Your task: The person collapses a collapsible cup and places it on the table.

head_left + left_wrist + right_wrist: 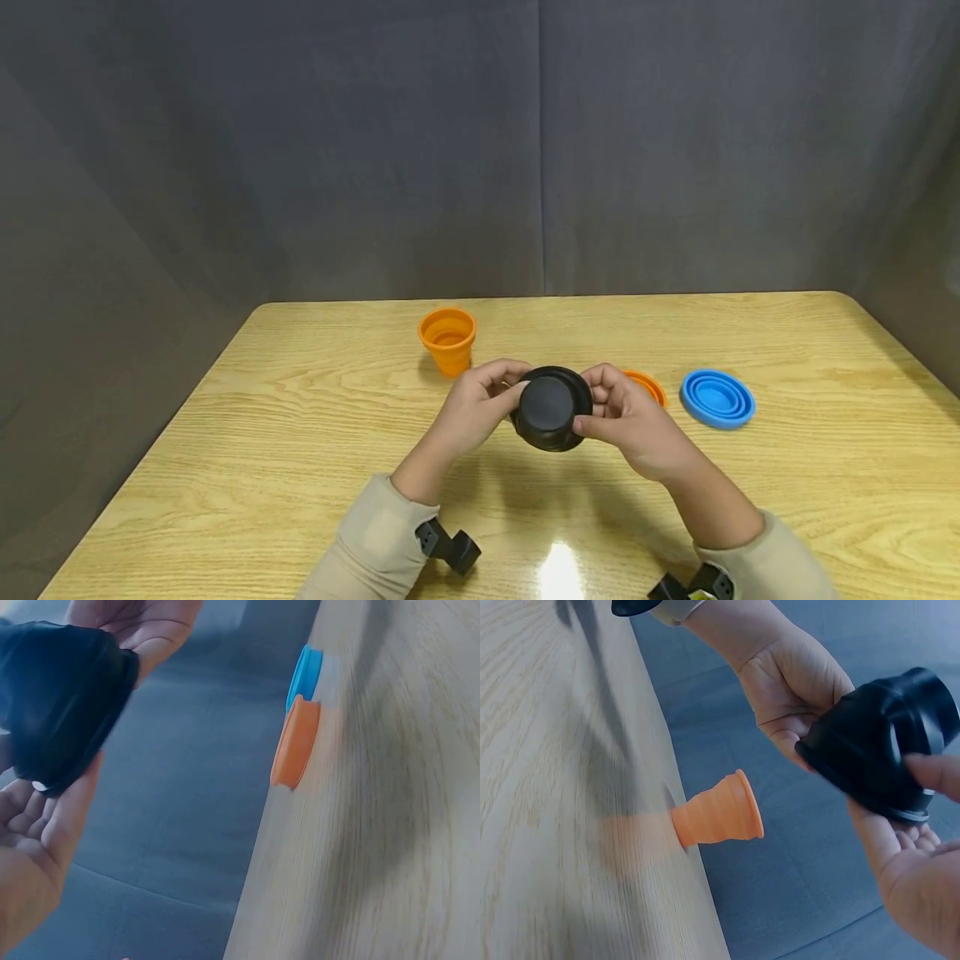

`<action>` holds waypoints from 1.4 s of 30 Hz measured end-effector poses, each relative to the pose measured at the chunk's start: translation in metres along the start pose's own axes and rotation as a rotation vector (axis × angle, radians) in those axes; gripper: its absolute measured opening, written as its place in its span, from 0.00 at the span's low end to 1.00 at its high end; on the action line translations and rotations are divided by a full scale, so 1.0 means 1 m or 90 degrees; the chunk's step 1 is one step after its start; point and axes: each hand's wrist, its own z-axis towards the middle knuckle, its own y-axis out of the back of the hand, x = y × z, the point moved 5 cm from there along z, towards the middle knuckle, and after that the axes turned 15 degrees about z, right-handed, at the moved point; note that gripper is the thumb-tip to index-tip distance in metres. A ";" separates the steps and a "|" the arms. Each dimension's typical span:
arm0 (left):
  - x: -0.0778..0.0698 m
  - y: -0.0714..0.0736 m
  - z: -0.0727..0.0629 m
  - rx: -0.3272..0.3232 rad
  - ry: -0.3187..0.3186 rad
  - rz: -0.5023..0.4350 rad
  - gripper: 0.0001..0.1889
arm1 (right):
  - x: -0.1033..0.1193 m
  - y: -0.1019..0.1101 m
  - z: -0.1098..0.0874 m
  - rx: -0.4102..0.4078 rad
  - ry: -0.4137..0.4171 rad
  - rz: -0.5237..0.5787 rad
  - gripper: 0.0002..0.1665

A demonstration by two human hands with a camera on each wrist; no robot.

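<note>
A black collapsible cup is held above the table between both hands, its round base turned toward the head camera. My left hand grips its left side, thumb on the near face. On the opposite side my right hand pinches the rim, thumb in front and fingers behind. In the right wrist view the black cup looks partly expanded, with a dent in its wall. Beyond the left hand an expanded orange cup stands upright. A flattened orange cup lies partly hidden behind the right hand.
A flattened blue cup lies right of the flattened orange one. All rest on a light wooden table. Dark grey cloth hangs behind the table's far edge and at both sides.
</note>
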 end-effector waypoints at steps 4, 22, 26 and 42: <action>0.002 -0.001 0.000 0.050 0.010 -0.078 0.13 | 0.001 0.002 0.001 -0.050 -0.003 -0.046 0.14; 0.001 -0.004 0.002 0.051 0.024 -0.191 0.21 | 0.008 0.001 0.003 -0.146 0.037 -0.007 0.13; 0.000 -0.001 0.002 0.016 0.028 -0.164 0.19 | 0.010 0.000 0.004 -0.166 0.033 -0.033 0.13; 0.000 -0.001 0.002 0.002 0.026 -0.148 0.16 | 0.010 0.000 0.003 -0.236 0.008 -0.135 0.13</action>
